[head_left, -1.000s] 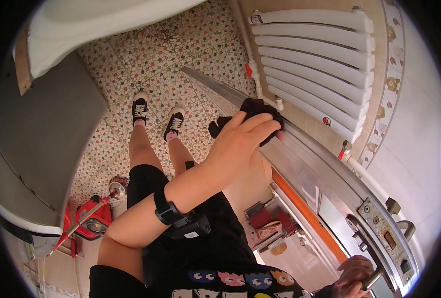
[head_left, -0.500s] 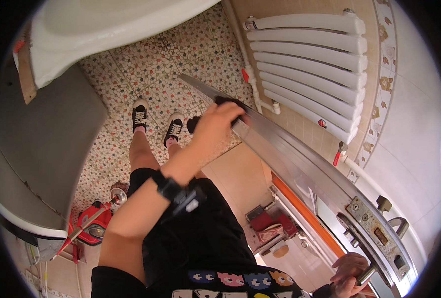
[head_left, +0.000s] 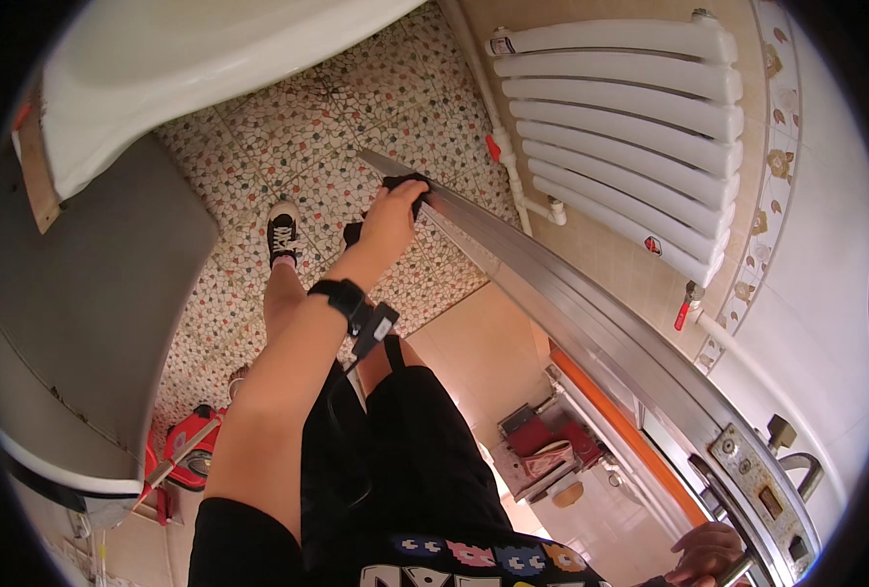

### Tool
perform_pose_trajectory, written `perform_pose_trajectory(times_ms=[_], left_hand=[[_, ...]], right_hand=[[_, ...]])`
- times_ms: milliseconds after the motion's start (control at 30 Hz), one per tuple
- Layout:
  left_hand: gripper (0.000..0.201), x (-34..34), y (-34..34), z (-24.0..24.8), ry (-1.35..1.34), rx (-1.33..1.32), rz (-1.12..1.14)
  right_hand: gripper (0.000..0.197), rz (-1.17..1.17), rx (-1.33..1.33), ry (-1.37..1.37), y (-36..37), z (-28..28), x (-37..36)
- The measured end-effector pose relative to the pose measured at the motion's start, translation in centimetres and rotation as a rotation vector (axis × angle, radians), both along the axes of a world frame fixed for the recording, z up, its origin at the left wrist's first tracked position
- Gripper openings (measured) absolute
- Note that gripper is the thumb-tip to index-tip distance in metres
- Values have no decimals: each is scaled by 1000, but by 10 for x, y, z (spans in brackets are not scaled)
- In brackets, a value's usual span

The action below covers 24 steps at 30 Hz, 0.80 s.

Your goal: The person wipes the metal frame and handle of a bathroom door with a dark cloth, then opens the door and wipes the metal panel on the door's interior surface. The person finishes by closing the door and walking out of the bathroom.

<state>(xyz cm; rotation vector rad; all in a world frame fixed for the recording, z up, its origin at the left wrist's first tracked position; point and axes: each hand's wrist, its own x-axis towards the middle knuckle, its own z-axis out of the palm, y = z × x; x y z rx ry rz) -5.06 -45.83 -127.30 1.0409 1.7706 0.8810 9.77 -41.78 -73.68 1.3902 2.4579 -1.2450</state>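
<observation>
White printed letters, cut off by the lower border of the view, are seen on the black shirt [head_left: 493, 558], below a row of small coloured figures. On the white radiator [head_left: 620, 127] are fixed a small label [head_left: 501, 46] and a red sticker [head_left: 653, 245]; their writing is too small to be read.

By the left hand [head_left: 388, 217], a black cloth [head_left: 418, 188] is pressed on the silvery edge of the door [head_left: 571, 284], near its far end; the fingers are bent closely over the cloth. This edge is stretched slantwise, its far end pointed to the upper left, toward the speckled floor [head_left: 288, 117]. At the lower right, beside the rusty lock plate [head_left: 751, 470], the door handle [head_left: 736, 570] is held by the curled fingers of the right hand [head_left: 708, 551].
</observation>
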Motion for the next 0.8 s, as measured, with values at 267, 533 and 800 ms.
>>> perform_pose_trajectory(times_ms=[267, 533, 800], left_hand=[[50, -36, 18, -61, 202, -413, -287], [36, -31, -10, 71, -489, -6, 361], [37, 5, -10, 136, -130, 446, 200]], right_hand=[[57, 24, 0, -70, -3, 6, 5], [61, -22, 104, -48, -6, -1, -3], [61, -7, 69, -106, -7, 0, -16]])
